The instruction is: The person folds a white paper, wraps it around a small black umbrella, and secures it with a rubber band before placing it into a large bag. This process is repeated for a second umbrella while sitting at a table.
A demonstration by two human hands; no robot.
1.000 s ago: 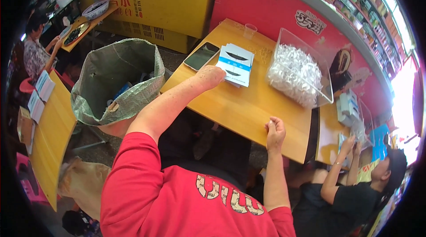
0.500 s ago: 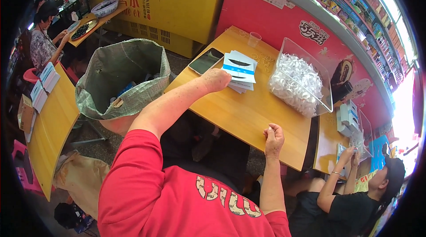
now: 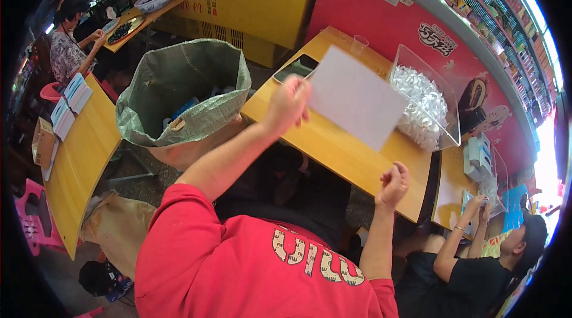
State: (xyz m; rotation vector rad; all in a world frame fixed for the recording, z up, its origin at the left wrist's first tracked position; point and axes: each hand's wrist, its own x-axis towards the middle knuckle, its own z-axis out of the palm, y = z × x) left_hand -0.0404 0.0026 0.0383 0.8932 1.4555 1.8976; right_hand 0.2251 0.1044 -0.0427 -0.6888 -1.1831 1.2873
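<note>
A blank white card [image 3: 357, 97] is raised above the wooden table [image 3: 339, 142], its left edge meeting the fingers of my left hand [image 3: 288, 103], which is closed on it and slightly blurred. Behind that hand lies a dark-screened phone [image 3: 300, 66], partly covered. The stack of printed cards is hidden behind the raised card. Over the table's near right edge, my right hand [image 3: 392, 186] is closed with thumb and fingers together; whatever it may hold is too small to make out. Beyond the card stands a clear plastic bin [image 3: 456, 130] full of small white curled pieces [image 3: 420, 103].
An open green woven sack [image 3: 140, 121] stands left of the table. A clear cup [image 3: 359, 45] is at the table's far edge. To the right, a person in black [image 3: 476, 276] works at another table. At far left, a person sits near a tray of dark pieces [image 3: 121, 32].
My left hand has lifted a card off the stack, and its blank side now shows. My right hand has moved slightly. The whole view has shifted a little.
</note>
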